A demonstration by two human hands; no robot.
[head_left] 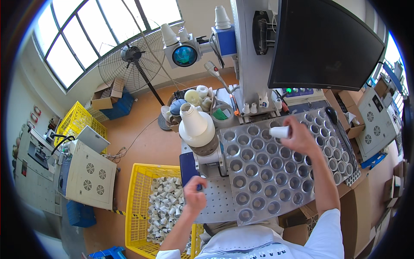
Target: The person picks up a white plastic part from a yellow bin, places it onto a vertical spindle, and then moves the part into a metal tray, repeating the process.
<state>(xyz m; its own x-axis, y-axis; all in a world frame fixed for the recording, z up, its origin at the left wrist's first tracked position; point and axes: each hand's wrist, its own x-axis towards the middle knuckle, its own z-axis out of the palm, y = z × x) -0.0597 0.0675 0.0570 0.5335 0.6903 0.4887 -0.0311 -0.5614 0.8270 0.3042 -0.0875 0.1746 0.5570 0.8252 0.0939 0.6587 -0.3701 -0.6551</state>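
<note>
In my right hand point(299, 137) is a small white tapered plastic cup point(279, 132), gripped at its right end and lying nearly sideways. The hand is over a clear plastic tray point(254, 207) with rows of round pockets. Several white cups point(333, 164) stand in the pockets at the tray's right side. My left hand point(195, 194) is closed with nothing showing in it, beside a dark blue flat object point(188, 170). Just beyond that hand, a large white stepped cone fixture point(196, 127) sits on a machine mount.
A yellow crate point(131, 216) full of loose white cups stands at lower left. A monitor point(325, 45) hangs at upper right beside a grey column point(252, 52). Past the fixture is a bin of round parts point(193, 98). A fan point(131, 54) and a beige cabinet point(88, 175) stand left.
</note>
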